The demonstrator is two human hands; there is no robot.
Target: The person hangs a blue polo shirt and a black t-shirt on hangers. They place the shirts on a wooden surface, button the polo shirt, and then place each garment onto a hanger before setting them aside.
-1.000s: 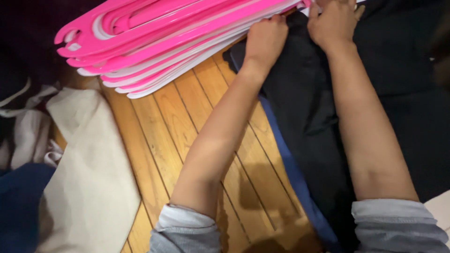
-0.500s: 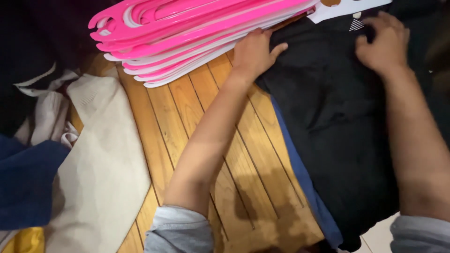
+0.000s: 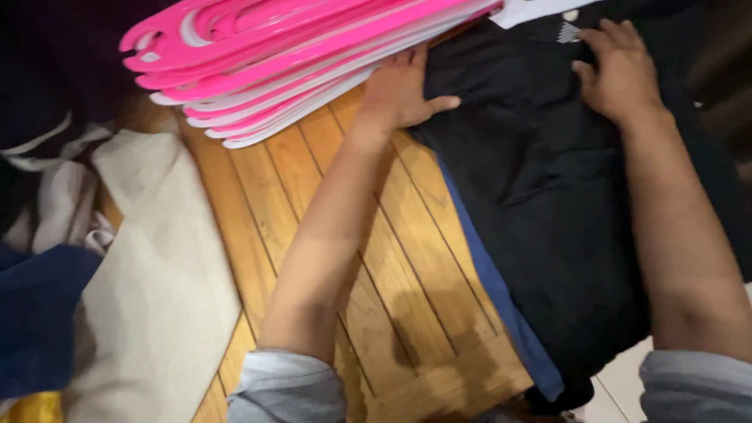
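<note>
Black fabric, a folded garment (image 3: 564, 219), is the landmark, lying on a wooden slatted surface (image 3: 392, 274) with both hands pressed on its far end. The left hand (image 3: 403, 86) rests flat on the garment's far left corner, fingers (image 3: 407, 63) spread and open, thumb stretched out to the right over the cloth; it grips nothing. The fingertips reach up against the underside of a stack of pink and white plastic hangers (image 3: 298, 55), which fans out just beyond the garment's far left edge and partly overhangs the wood. The right hand (image 3: 623, 70) lies palm down on the garment's far right part, fingers loosely spread and open, pressing on the cloth rather than clutching it. Just beyond that hand, at the garment's far edge, a small white tag or label (image 3: 540, 9) shows, partly under the hanger ends.

Along the garment's left edge a strip of blue cloth (image 3: 501, 305) peeks out from underneath, running toward the near end. Left of the garment, across the bare wood, lies a beige cloth (image 3: 149, 290), and further left of that a dark blue piece (image 3: 35, 313) and some pale crumpled fabric (image 3: 55, 204). Grey sleeves (image 3: 286, 388), pushed up, sit at the garment's near side on both forearms.
</note>
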